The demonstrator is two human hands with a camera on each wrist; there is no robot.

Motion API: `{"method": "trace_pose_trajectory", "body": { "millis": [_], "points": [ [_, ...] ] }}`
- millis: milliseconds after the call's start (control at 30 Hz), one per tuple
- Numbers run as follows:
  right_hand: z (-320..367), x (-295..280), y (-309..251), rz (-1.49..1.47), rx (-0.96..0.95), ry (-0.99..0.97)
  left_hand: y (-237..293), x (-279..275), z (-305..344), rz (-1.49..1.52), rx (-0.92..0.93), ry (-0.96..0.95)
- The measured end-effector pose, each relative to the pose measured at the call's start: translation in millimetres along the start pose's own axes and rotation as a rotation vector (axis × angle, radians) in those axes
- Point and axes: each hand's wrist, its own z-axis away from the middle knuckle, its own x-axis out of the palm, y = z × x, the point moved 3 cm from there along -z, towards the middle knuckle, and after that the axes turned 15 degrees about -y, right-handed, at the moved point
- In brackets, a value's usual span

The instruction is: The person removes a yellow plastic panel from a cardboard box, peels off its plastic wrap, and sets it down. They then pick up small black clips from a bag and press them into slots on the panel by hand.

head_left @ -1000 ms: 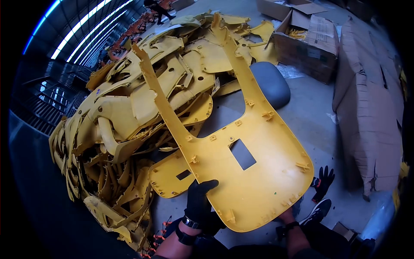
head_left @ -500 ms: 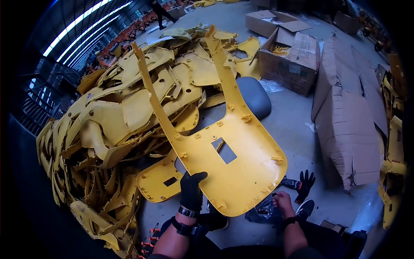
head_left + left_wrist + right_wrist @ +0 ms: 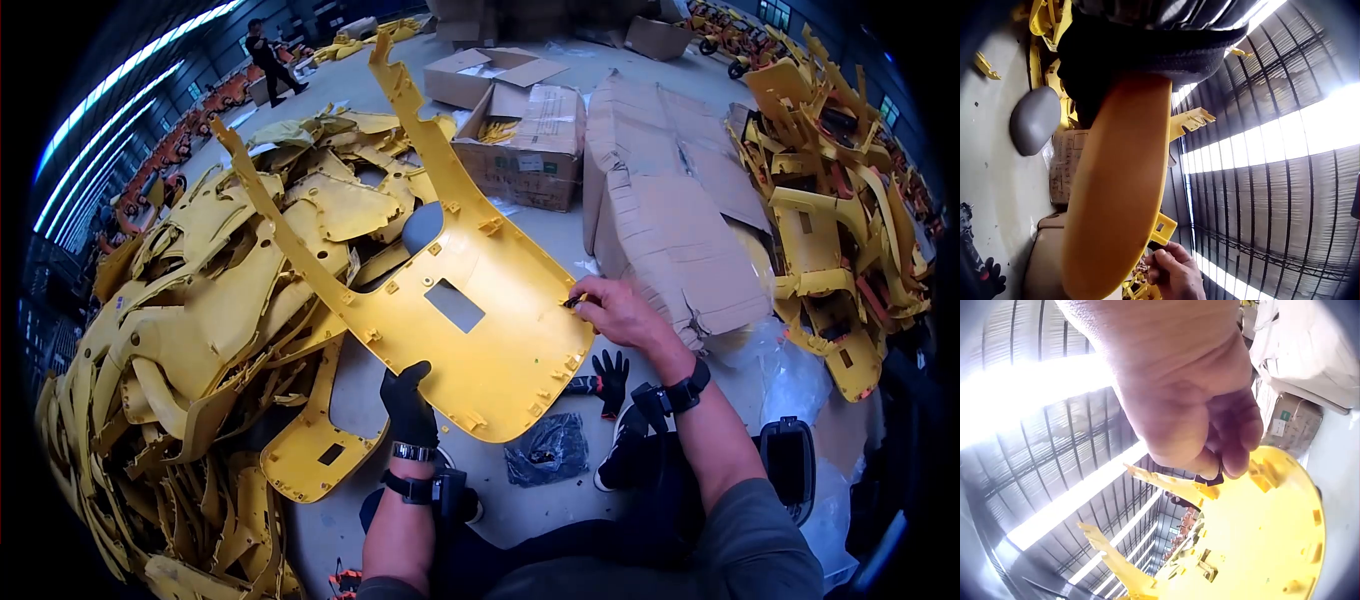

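Observation:
A large yellow plastic panel (image 3: pixel 500 340) with two long prongs and a rectangular hole is held up in front of me. My left hand (image 3: pixel 408 398), in a black glove, grips its lower left edge; in the left wrist view the glove (image 3: pixel 1147 56) wraps the panel's rim (image 3: pixel 1116 187). My bare right hand (image 3: pixel 612 308) is at the panel's right edge, where its fingertips (image 3: pixel 1225 459) pinch a small dark piece (image 3: pixel 573 300) by a yellow tab. In the right wrist view the panel (image 3: pixel 1260 544) is seen from its inner side.
A heap of yellow panels (image 3: pixel 190 300) fills the left, and another pile (image 3: pixel 840 190) the right. Cardboard boxes (image 3: pixel 520 130) and flattened cardboard (image 3: pixel 670 220) lie ahead. A loose black glove (image 3: pixel 606 375) and a black bag (image 3: pixel 545 450) lie on the floor. A person (image 3: pixel 262 50) stands far off.
My right hand has come up from under the panel's lower edge to its right edge and pinches there. The panel has tilted and shifted left in view as my head turned right.

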Motion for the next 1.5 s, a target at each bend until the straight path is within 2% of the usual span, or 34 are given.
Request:
{"method": "trace_pose_trajectory", "body": {
  "millis": [67, 133, 167, 267, 333, 367, 433, 567, 600, 733, 1033, 1300, 1500],
  "points": [
    [6, 10, -7, 0.208, 0.011, -0.101, -5, 12, 1, 0.026, -0.036, -0.034],
    [19, 44, -17, 0.312, 0.030, -0.107, 5, 6, 15, 0.083, -0.057, -0.075],
    [19, 52, -1, 0.369, 0.010, -0.102, -3, 15, 10, 0.095, -0.066, -0.083],
    [17, 54, 21, 0.325, 0.016, -0.169, -12, 4, 7, -0.067, -0.046, -0.092],
    [19, 50, 25, 0.292, -0.030, -0.129, -7, 8, 5, -0.037, -0.072, -0.092],
    [24, 64, 6, 0.282, -0.040, -0.097, 5, -10, 14, -0.041, -0.074, -0.110],
    [24, 59, 12, 0.223, -0.096, -0.029, -3, -15, 12, -0.133, -0.058, -0.106],
    [20, 53, 12, 0.228, -0.025, -0.042, -9, -16, 8, -0.206, -0.048, -0.088],
    [23, 66, -4, 0.267, -0.004, -0.055, 2, -29, 14, -0.215, -0.045, -0.103],
    [25, 71, -11, 0.344, 0.039, -0.110, 6, -15, 12, -0.032, -0.094, -0.079],
    [18, 92, -19, 0.426, 0.042, -0.196, 6, -15, 15, -0.171, 0.012, -0.126],
    [18, 103, -32, 0.404, 0.038, -0.191, 11, -31, 15, -0.082, -0.088, -0.126],
    [18, 99, -23, 0.357, 0.024, -0.181, 12, -30, 13, -0.065, -0.090, -0.130]
  ]
}}
